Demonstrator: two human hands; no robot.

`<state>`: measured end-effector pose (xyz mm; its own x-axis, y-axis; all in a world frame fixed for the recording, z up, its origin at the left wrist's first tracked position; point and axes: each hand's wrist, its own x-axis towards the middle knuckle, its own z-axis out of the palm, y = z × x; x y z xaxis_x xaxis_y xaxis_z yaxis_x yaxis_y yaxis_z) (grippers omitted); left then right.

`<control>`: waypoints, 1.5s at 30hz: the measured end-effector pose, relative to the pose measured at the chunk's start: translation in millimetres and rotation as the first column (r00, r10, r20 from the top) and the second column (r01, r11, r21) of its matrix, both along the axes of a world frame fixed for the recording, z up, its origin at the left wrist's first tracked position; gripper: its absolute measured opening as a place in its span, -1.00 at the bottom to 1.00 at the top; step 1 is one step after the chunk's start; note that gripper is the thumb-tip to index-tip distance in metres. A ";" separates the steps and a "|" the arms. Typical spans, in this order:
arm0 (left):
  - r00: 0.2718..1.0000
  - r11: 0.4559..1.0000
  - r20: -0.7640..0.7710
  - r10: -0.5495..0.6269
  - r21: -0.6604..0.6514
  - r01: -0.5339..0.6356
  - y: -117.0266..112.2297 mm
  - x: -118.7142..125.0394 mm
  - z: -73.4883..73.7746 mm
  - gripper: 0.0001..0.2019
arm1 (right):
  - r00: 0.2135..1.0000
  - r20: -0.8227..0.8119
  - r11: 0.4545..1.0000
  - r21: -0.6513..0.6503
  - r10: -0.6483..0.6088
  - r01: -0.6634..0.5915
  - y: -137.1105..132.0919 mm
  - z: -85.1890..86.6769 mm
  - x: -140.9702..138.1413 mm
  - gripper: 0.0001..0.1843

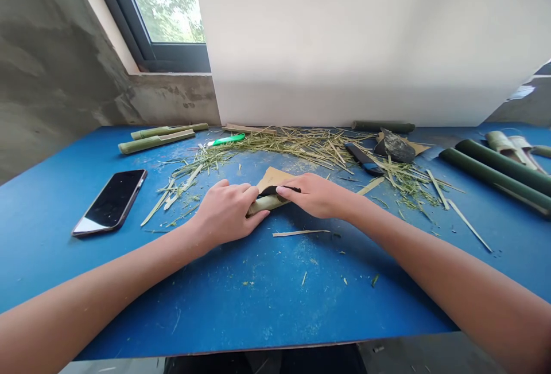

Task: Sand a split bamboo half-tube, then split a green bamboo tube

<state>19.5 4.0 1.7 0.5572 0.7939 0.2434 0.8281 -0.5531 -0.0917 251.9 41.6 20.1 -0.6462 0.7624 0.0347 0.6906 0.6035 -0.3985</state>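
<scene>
Seen from the head camera, a person's left hand (226, 210) clenches a short length of green bamboo (262, 205) near the middle of a blue workbench (129, 305), while the right hand (310, 195) grips a folded sheet of tan sandpaper (275, 180) around the same piece, its fingertips (282, 191) pressing beside a black strip (269, 191). Bamboo shavings (301, 147) lie scattered just beyond the hands. A green utility knife (226, 139) rests among them, with a blue-handled knife (364, 159) to the right. A smartphone (109, 202) lies face up left of the hands; long bamboo tubes (495, 179) lie at right.
</scene>
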 end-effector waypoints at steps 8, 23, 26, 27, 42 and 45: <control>1.000 1.000 -0.009 0.011 -0.027 -0.011 -1.3 -0.3 2.4 -0.62 | 0.998 0.038 0.996 -0.067 -0.053 0.055 5.2 9.8 9.0 -0.42; 0.987 0.985 0.001 0.159 -0.063 -0.158 1.6 -2.9 1.6 -0.57 | 0.979 -0.193 0.995 0.092 0.067 -0.049 2.9 -20.8 -4.8 -0.53; 0.984 0.981 -0.002 0.178 -0.082 -0.178 3.2 -3.8 1.4 -0.54 | 0.998 -0.054 0.993 0.111 -0.038 0.044 8.7 -19.6 -0.7 -0.54; 0.984 0.981 -0.013 0.180 -0.076 -0.180 3.1 -3.8 1.5 -0.54 | 0.993 0.001 0.985 0.131 -0.116 0.115 9.7 -17.9 1.4 -0.53; 0.985 0.985 -0.060 0.165 -0.048 -0.167 0.9 -3.9 1.6 -0.55 | 0.976 -0.195 0.989 0.130 0.099 -0.075 7.1 -29.7 -4.1 -0.53; 0.981 0.978 -0.043 0.187 -0.087 -0.190 1.5 -4.0 3.4 -0.56 | 0.978 -0.180 0.991 0.096 0.107 -0.091 18.3 -29.2 7.6 -0.54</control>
<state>15.6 5.5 5.2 0.4021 0.9033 0.1497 0.9155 -0.3945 -0.0788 259.5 59.9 -9.1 -0.6946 0.6838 0.2236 0.5451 0.7030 -0.4568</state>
